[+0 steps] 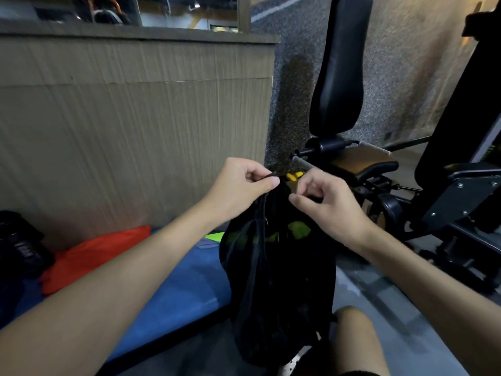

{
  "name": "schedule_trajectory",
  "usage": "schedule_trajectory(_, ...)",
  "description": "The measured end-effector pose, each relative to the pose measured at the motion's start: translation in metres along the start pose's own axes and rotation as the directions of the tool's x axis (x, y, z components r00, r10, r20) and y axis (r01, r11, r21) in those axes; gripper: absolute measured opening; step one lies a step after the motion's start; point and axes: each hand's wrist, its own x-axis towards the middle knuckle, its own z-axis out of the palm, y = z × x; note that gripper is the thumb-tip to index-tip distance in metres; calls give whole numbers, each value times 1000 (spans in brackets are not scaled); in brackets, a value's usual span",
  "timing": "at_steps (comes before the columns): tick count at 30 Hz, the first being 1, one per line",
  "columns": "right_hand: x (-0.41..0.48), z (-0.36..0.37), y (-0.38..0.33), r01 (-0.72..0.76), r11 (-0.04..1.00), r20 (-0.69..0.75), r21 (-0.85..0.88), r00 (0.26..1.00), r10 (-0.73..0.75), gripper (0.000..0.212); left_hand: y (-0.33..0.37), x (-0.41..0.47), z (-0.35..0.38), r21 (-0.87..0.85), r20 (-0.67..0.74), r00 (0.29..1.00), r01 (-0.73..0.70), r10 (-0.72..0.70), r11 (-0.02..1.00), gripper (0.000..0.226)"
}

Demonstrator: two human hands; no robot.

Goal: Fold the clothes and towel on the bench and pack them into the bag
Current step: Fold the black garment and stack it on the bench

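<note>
A black garment with green marks hangs in front of me, held up by its top edge. My left hand pinches that edge at the left, and my right hand pinches it close by on the right. A blue towel lies spread on the bench below. On its far left end rests a red-orange cloth. A strip of bright green fabric shows behind the black garment. A black bag sits at the far left edge.
A low ribbed wall runs behind the bench. A black gym machine with a padded back and seat stands at the right on the grey floor. My bare knee is below the hanging garment.
</note>
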Motion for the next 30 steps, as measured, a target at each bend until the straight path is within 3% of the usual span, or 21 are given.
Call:
schedule_trajectory(6,-6,22,-6,-91,996,136,-2,986,91,15,18,6,1,103,-42,998,-42,46,994,12)
schedule_trajectory(13,-8,22,-9,-138,990,74,27,988,136,35,10,11,6,137,-58,997,-36,44,990,13)
schedule_trajectory(15,-6,16,-9,-169,984,34,63,985,167,37,3,7,1,111,2,999,-52,52,992,13)
schedule_trajectory(18,-3,8,-7,-201,971,-17,127,979,204,33,-9,-7,-5,98,194,980,-75,55,992,31)
schedule_trajectory(21,0,5,-6,-218,957,-11,189,974,224,31,-16,-22,-5,128,272,962,-50,13,990,23)
schedule_trajectory(26,2,3,-6,-207,957,-48,201,974,221,36,-21,-27,-4,145,144,989,-48,27,988,14)
schedule_trajectory(30,4,-3,-2,-230,971,-56,70,971,234,39,-10,-21,-14,137,117,990,-89,73,987,10)
